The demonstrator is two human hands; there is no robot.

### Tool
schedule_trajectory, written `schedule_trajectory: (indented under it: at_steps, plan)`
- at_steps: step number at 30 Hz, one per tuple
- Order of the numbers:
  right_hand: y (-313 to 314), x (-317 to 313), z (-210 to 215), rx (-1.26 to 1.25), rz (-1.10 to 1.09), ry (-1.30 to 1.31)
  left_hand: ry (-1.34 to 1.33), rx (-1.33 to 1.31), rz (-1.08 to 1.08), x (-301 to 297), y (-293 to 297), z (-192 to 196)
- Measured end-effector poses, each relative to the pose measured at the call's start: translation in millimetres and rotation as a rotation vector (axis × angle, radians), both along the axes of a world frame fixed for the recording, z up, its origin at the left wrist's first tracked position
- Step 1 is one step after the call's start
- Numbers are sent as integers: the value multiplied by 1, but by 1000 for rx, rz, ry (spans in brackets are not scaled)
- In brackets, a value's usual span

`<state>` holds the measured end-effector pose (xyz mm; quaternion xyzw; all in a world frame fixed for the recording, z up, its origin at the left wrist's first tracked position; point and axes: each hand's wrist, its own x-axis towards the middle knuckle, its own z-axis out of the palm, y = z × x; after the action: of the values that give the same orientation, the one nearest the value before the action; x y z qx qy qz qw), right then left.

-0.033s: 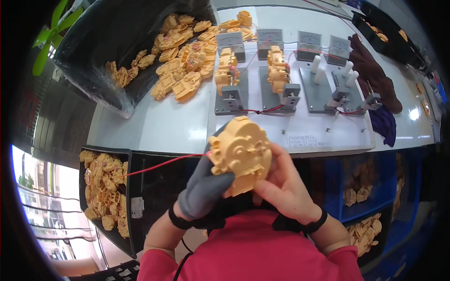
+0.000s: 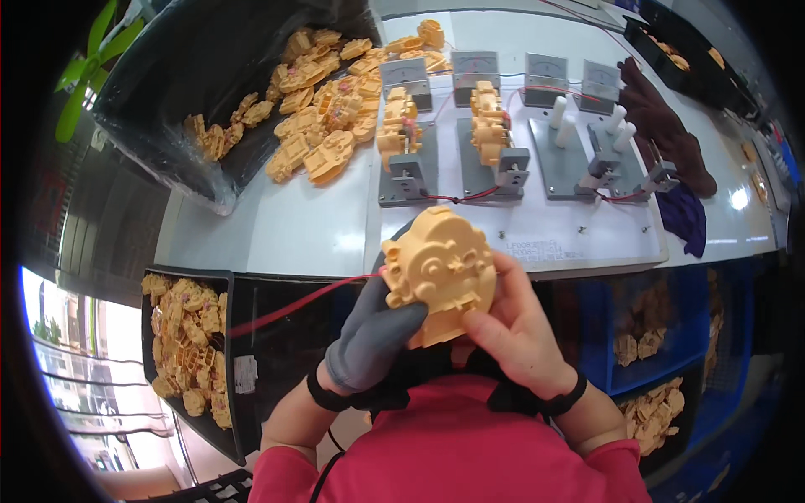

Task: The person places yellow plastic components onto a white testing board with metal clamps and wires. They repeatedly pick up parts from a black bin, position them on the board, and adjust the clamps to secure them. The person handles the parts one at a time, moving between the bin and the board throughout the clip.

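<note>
- Left hand (image 2: 373, 335), in a grey glove, was clenched on the lower left edge of a yellow plastic housing (image 2: 439, 272), a round moulded part with a cartoon face in relief.
- Right hand (image 2: 513, 327), bare, gripped the same housing from its right side; the thumb lay against the lower edge and the fingers wrapped behind.
- The housing was held up off the bench, close to the chest and just in front of the white bench (image 2: 285, 226) edge, face toward the camera.
- A red wire (image 2: 293, 306) ran from the left toward the housing; whether it joined the part could not be told.
- On the bench stood grey test fixtures (image 2: 407, 172); two carried yellow parts, and the right ones showed white pegs.
- Small grey meters (image 2: 474, 71) stood in a row behind the fixtures.
- A heap of loose yellow parts (image 2: 323, 126) lay on a black sheet at the far left of the bench.
- A black bin (image 2: 180, 339) of yellow parts sat below the bench at left.
- Dark cloths (image 2: 671, 142) lay at the right of the bench.
</note>
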<state>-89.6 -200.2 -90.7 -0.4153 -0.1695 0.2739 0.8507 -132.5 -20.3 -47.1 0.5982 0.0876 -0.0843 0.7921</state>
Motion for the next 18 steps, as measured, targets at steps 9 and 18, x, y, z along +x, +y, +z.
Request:
schedule_trajectory:
  at_steps: [9, 18]
  plan:
    - [-71, 19, 5, -237, -271, -146, -138, 168, -199, 41, -40, 1]
    - [-99, 41, -1, -171, -448, -367, 89, -414, -297, 57, -32, 4]
